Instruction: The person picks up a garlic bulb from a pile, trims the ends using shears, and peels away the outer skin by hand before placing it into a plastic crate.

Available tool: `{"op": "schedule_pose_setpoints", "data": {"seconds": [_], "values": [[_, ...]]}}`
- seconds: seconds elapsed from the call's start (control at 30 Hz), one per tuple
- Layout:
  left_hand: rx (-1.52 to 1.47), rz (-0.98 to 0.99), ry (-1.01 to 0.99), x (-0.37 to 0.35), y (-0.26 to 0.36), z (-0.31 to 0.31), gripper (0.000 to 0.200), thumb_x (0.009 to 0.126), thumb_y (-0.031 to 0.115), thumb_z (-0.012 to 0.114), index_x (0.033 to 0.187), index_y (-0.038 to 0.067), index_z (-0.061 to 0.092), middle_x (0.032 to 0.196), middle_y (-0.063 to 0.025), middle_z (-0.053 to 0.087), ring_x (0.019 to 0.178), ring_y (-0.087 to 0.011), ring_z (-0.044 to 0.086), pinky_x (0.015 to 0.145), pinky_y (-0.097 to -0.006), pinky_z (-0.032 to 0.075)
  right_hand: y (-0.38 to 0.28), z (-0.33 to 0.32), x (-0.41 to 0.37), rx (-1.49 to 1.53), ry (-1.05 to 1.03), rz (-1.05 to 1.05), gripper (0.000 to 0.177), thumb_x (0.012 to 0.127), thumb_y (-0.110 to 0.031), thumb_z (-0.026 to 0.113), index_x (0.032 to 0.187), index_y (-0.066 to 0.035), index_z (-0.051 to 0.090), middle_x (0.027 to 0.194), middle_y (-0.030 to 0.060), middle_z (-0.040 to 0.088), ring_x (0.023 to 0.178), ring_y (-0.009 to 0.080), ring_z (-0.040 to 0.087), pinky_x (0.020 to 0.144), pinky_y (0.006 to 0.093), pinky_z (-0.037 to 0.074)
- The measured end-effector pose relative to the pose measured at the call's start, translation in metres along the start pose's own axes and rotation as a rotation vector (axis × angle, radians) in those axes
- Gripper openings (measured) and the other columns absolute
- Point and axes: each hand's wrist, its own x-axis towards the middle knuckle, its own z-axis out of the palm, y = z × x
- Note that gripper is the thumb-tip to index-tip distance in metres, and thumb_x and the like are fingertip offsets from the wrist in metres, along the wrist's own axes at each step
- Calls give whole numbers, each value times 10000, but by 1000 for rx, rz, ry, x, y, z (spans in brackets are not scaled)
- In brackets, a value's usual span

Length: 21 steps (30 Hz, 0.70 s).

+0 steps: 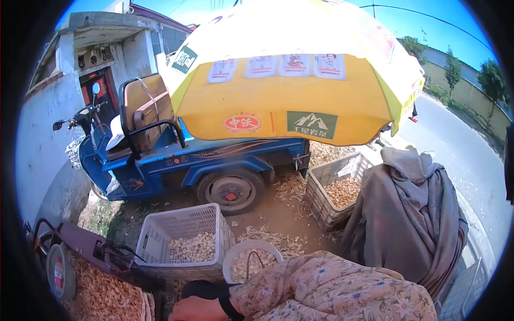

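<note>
My right hand (197, 310) shows at the bottom edge, reaching in from the right in a floral sleeve (316, 283) with a black cuff. Its fingers are cut off by the frame, so what it touches is hidden. Beyond it stands a white bucket (229, 265) holding pale pieces, with a thin wire handle. Close by, a pale plastic crate (160, 232) contains a heap of garlic-like cloves (195, 249). My left hand is out of view.
A blue cargo tricycle (225, 155) stands behind the crates under a yellow umbrella (278, 101). Another crate (320, 206) holds more cloves. Grey-brown cloth (412, 214) drapes a bulky shape at right. Left is a brown metal frame (88, 243) above dry husks (101, 294).
</note>
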Motion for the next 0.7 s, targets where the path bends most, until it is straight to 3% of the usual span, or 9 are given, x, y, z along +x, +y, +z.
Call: {"op": "schedule_pose_setpoints", "data": {"seconds": [0.03, 0.07, 0.17, 0.37, 0.47, 0.6, 0.63, 0.67, 0.7], "values": [[-198, 173, 123, 3, 12, 6, 279, 796, -9, 540, 1063, -30, 461, 899, -87, 561, 776, -147, 556, 708, -280, 456, -2, -7, -3, -148, 49, -58, 203, 736, -176, 604, 890, -54, 552, 747, 119, 563, 768, 312, 565, 671, 399, 433], [-89, -79, 188, -12, 37, 5, 387, 812, -5, 528, 1166, -38, 374, 952, -66, 547, 818, -141, 554, 736, -262, 455, 0, -11, -1, -185, 2, -48, 200, 734, -167, 605, 902, -74, 552, 748, 106, 558, 770, 295, 570, 683, 399, 439], [-77, -44, 191, -25, 53, -7, 436, 811, -55, 496, 1225, -17, 365, 963, -69, 577, 748, -75, 505, 661, -199, 428, 3, -14, 3, -284, -51, -47, 401, 677, -222, 706, 1021, -78, 560, 766, 73, 557, 714, 267, 577, 630, 360, 462], [-26, -18, 264, -62, 41, -23, 480, 829, -38, 505, 1264, 8, 308, 1029, -88, 571, 831, -77, 506, 721, -195, 423, -15, 11, 32, -318, -123, -183, 459, 627, -188, 744, 1032, -74, 562, 759, 80, 539, 695, 265, 570, 585, 353, 450], [-77, -91, 355, -86, 35, -32, 458, 820, -45, 516, 1233, 3, 324, 1035, -94, 577, 828, -82, 511, 727, -194, 423, -16, 31, 42, -277, -171, -231, 448, 627, -179, 746, 1024, -78, 564, 728, 73, 534, 663, 258, 562, 576, 349, 448], [249, -233, 657, -136, 25, -61, 351, 786, -51, 564, 1099, 11, 419, 945, -80, 623, 783, -69, 536, 679, -197, 442, -18, 55, 52, -141, -245, -195, 423, 621, -136, 745, 1001, -76, 568, 670, 69, 519, 599, 257, 540, 621, 338, 460], [383, -237, 782, -156, 10, -73, 329, 771, -45, 583, 1064, 11, 444, 935, -94, 635, 766, -101, 579, 666, -214, 456, -20, 61, 55, -130, -268, -195, 424, 618, -132, 745, 999, -74, 568, 672, 72, 521, 601, 259, 541, 645, 339, 462], [630, -305, 843, -181, -3, -88, 337, 757, -19, 592, 1066, 14, 461, 912, -152, 633, 801, -292, 630, 696, -327, 493, -22, 66, 57, -119, -294, -196, 426, 615, -128, 746, 998, -73, 568, 674, 75, 523, 604, 261, 542, 669, 341, 464], [769, -381, 861, -208, -16, -99, 336, 755, -27, 587, 1064, 12, 462, 927, -163, 626, 807, -307, 625, 699, -334, 493, -25, 72, 59, -109, -320, -193, 428, 611, -124, 747, 997, -71, 569, 677, 78, 525, 606, 264, 543, 694, 343, 466]]}}
